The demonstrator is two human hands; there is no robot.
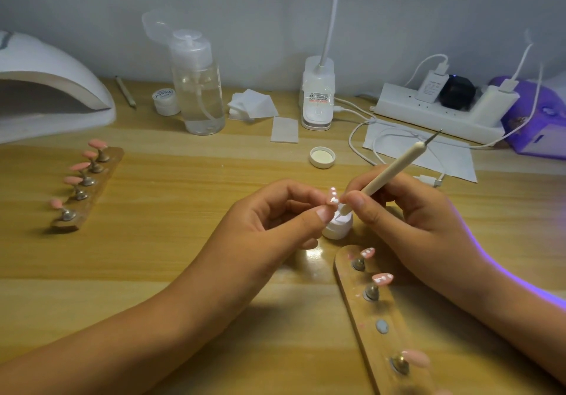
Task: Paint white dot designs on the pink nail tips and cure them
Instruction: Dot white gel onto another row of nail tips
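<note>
Our forearms come in from the near edge of the table (171, 260) and meet at its middle. Our left hand (275, 217) pinches a pink nail tip (333, 196) between thumb and forefinger — our right hand (407, 220), fingers curled, grips a dotting pen (395, 174) pencil-fashion, just beside it.

Both forearms are bare as far as they show, down to the left hand (275, 220) and right hand (407, 220). The thumbnails are short and rounded, with pale tips. Violet light edges the right forearm.
</note>
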